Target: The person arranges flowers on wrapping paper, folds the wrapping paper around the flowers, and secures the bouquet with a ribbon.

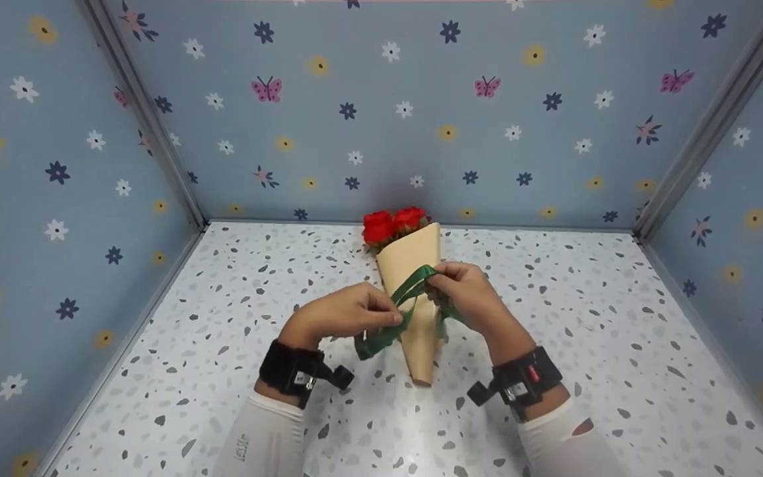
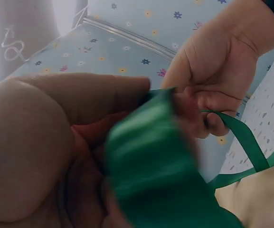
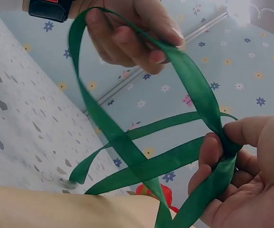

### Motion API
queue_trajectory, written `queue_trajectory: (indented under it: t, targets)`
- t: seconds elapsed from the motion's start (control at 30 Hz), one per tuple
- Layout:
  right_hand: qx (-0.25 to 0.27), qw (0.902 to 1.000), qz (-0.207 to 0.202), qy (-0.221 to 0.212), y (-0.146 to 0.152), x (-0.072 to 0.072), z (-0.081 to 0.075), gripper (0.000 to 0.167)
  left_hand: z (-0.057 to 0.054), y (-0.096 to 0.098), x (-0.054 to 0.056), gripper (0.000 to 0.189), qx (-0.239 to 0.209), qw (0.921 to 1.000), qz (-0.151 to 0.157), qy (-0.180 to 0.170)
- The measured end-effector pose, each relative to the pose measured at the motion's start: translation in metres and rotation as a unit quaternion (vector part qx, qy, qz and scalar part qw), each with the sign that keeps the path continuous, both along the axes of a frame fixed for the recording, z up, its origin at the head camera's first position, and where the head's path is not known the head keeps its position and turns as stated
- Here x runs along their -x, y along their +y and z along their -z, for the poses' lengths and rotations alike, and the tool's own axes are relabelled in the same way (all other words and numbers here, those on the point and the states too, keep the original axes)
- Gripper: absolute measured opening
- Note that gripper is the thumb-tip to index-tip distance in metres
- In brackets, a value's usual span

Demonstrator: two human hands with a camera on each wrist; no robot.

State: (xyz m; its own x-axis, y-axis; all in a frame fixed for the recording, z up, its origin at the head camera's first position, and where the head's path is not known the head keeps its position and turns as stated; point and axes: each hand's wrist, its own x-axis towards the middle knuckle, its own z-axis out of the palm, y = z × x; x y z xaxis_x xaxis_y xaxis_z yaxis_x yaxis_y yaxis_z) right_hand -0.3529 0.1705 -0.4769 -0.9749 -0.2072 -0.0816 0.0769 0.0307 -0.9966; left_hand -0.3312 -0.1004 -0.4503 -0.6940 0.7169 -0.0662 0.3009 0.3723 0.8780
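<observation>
Green ribbon (image 2: 155,161) looms right up against the left wrist camera, blurred there, and it's strung in open loops between my two hands, above the wrap (image 1: 411,255), with strands running down to it. Right hand (image 1: 471,291) has thumb and fingers pinching a bunched spot; left hand (image 1: 348,310) pinches another length, lower and nearer me. Best handling, I'd say: keep that right pinch snug so the bunch can't slip, ease the left length along rather than yank it, and watch for twists, because satin shows every one. Loops this loose could cross, so I'd sort the strands before adding tension. Whether they go fully round behind the wrap, I can't tell. Neither hand appears to grip the wrap, so a hard tug might shift or crease it. Red roses (image 1: 379,227) poke from its far end, all of it lying on the speckled table (image 1: 554,298), before the flowered wall (image 1: 408,66).
</observation>
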Motion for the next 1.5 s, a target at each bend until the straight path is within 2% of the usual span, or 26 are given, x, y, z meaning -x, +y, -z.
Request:
queue_trajectory:
  t: [0.03,0.1,0.2,0.27,0.33,0.53,0.63,0.77,0.93,1.07,1.27,1.4,1.5]
  targets:
    - [-0.004,1.0,-0.001,0.004,0.0,0.0,0.001,0.009,0.002,0.003,0.0,0.025,0.009,0.9998,0.01,-0.011]
    - [-0.012,0.9998,-0.004,0.012,0.0,-0.001,0.002,0.005,0.008,0.009,0.001,0.024,0.022,0.9996,0.0,-0.018]
    - [-0.024,0.9991,-0.012,0.033,0.0,-0.001,0.004,0.001,0.019,0.021,0.005,0.024,0.026,0.9975,-0.063,0.016]
    - [-0.03,0.9984,-0.017,0.045,0.0,-0.002,0.005,0.003,0.026,0.027,0.007,0.022,0.032,0.9917,-0.114,0.05]
    - [-0.037,0.9973,-0.021,0.06,-0.001,-0.003,0.005,0.004,0.03,0.031,0.008,0.021,0.039,0.9856,-0.146,0.076]
    - [-0.093,0.9899,-0.021,0.105,-0.003,-0.005,0.003,0.006,0.033,0.036,0.01,0.029,0.035,0.9753,-0.185,0.115]
    - [-0.122,0.9848,-0.025,0.121,-0.003,-0.006,0.002,0.004,0.032,0.037,0.009,0.025,0.027,0.9689,-0.214,0.122]
    - [-0.151,0.9787,-0.027,0.136,-0.003,-0.008,0.0,0.016,0.032,0.04,0.008,0.018,0.025,0.9618,-0.239,0.131]
    - [-0.185,0.9726,-0.021,0.139,-0.003,-0.01,-0.002,0.035,0.035,0.047,0.009,0.035,0.014,0.9514,-0.264,0.157]
    - [-0.211,0.9663,-0.024,0.145,-0.004,-0.013,-0.005,0.026,0.036,0.05,0.01,0.045,0.011,0.9485,-0.267,0.17]
    - [-0.235,0.9596,-0.025,0.152,-0.004,-0.013,-0.004,0.016,0.033,0.047,0.009,0.018,0.013,0.9462,-0.266,0.184]
    - [-0.235,0.9615,-0.024,0.141,-0.005,-0.012,-0.004,0.02,0.03,0.043,0.007,0.014,-0.006,0.9327,-0.29,0.215]
    - [-0.251,0.9589,-0.024,0.131,-0.006,-0.012,-0.004,0.024,0.03,0.045,0.006,0.012,-0.026,0.9169,-0.322,0.234]
